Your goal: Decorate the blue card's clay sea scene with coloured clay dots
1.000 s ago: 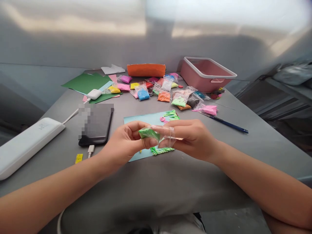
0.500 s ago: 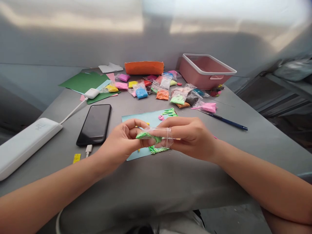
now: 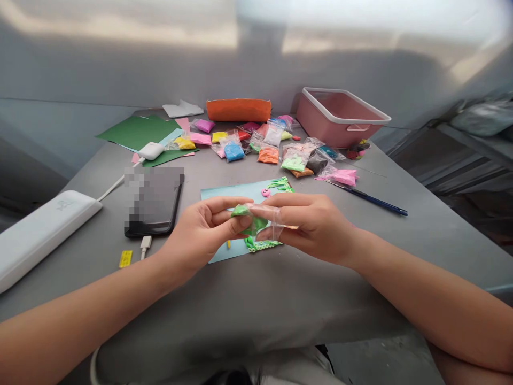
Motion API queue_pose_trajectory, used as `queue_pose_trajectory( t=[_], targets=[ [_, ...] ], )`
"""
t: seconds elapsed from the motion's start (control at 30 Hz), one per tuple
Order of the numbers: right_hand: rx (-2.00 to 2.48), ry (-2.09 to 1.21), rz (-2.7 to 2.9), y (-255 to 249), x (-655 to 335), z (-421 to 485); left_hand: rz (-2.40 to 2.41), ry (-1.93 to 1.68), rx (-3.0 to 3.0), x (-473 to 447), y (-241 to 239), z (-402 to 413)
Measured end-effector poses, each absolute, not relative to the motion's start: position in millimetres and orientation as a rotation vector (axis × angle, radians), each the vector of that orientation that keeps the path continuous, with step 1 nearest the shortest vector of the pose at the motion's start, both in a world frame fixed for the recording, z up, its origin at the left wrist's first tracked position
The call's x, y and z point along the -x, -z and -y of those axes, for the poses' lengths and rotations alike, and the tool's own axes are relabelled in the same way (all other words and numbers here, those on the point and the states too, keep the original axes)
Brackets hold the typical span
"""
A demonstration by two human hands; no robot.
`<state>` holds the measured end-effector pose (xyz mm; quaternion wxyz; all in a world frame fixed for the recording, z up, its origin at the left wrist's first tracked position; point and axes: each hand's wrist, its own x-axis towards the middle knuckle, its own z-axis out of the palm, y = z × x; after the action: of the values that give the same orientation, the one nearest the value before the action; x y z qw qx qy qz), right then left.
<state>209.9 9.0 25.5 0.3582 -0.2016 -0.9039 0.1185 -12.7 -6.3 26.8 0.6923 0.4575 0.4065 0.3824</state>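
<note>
A small clear zip bag with bright green modelling clay (image 3: 255,226) in it is stretched between my two hands. My left hand (image 3: 204,227) pinches the clay end between thumb and fingers. My right hand (image 3: 316,224) grips the bag's zip end (image 3: 276,223), its fingers closed around the plastic. Below the hands lies a light blue card (image 3: 218,193), partly covered by them. It bears green clay strands and rings (image 3: 266,247) along its edge and a small pink clay face (image 3: 266,192).
Several bags of coloured clay (image 3: 233,152) lie behind the card. Further back stand a pink basket (image 3: 356,131) and an orange box (image 3: 239,110). To the left are a phone (image 3: 175,208), a white power bank (image 3: 52,230) and green paper (image 3: 136,133). A dark blue pen-like tool (image 3: 372,199) lies right.
My left thumb and fingers have shifted on the bag, and the green clay is bunched more compactly between the hands. My right hand stays nearly in place.
</note>
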Motion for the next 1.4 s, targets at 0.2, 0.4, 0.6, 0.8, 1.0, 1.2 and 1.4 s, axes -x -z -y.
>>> queue_pose_trajectory(
  t=[0.2,0.4,0.6,0.8,1.0,1.2,1.4],
  targets=[
    [0.530,-0.291,2.264,-24.4,-206.1,-4.3,-0.901,-0.831,-0.973,11.4,-30.0,8.7],
    [0.616,-0.316,2.117,-34.5,-204.9,-1.6,-0.831,-0.905,-0.947,8.7,-27.4,8.4],
    [0.816,-0.570,1.667,-41.4,-206.1,-8.6,-0.898,-1.088,-0.840,7.0,-27.3,5.5],
    [0.923,-1.072,1.414,-43.1,-206.8,-14.9,-0.922,-1.088,-0.759,5.1,-29.3,1.3],
    [0.959,-1.126,1.386,-41.5,-207.2,-15.4,-0.958,-1.069,-0.717,4.9,-29.6,1.6],
    [0.931,-1.216,1.353,-41.9,-206.5,-14.8,-0.900,-1.074,-0.772,6.3,-28.6,2.9],
    [0.992,-1.226,1.397,-33.4,-203.5,-16.6,-0.937,-1.098,-0.857,7.2,-29.1,4.6]
  ],
)
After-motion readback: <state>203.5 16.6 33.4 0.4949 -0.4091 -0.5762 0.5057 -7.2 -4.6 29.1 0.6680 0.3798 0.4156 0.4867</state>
